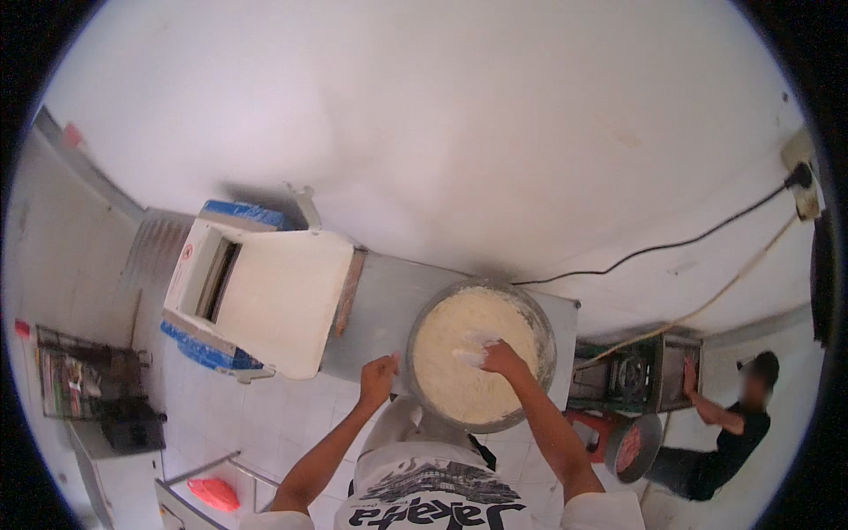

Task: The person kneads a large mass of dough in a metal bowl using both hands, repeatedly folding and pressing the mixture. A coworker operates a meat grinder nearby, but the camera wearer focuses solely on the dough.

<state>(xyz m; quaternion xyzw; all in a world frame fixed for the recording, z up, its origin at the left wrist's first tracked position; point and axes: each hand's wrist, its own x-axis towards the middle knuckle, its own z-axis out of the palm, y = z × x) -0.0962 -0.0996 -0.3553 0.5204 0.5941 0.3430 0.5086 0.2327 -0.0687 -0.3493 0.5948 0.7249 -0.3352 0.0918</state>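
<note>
A wide metal basin [552, 358] stands on the grey table and holds a pale yellow, crumbly flour mixture [468, 393]. My right hand [495, 353] reaches into it from the near right, its fingers coated white and spread at the surface of the mixture. The fingertips are partly lost in the flour. Just outside the basin's left rim is my left hand [380, 378], fingers curled in, with white on the tips. Nothing shows in it.
Left of the basin, a white and blue roller machine [287, 296] sits on the grey table [380, 291]. A black cable [654, 256] runs along the wall. At right are a stove [632, 371], a pan of reddish food [636, 449] and another person [724, 433].
</note>
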